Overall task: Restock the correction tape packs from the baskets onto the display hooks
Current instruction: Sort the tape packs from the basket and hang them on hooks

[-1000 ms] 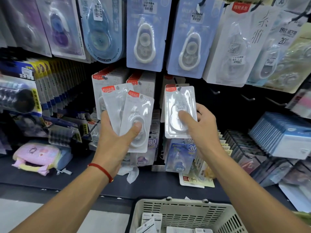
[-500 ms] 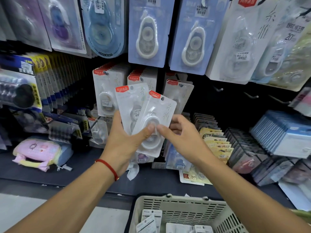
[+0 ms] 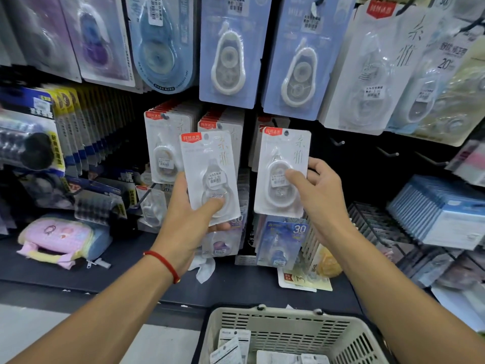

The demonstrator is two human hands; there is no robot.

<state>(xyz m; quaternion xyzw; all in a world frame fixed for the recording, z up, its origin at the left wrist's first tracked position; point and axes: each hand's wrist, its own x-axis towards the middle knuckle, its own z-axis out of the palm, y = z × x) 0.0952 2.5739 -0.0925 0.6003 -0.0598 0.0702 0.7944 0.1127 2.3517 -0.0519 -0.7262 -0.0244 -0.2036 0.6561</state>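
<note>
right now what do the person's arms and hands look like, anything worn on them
Both forearms are bare, with no sleeves in view and no gloves. The left hand has a thin red string bracelet round its wrist, with what looks like a small gold bead on it. The right hand shows no bracelet, watch or ring from this view.

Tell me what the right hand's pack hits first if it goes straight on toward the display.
Probably the packs already hanging on the hook right behind it: the right hand holds its pack just before them. Depth is unclear.
</note>
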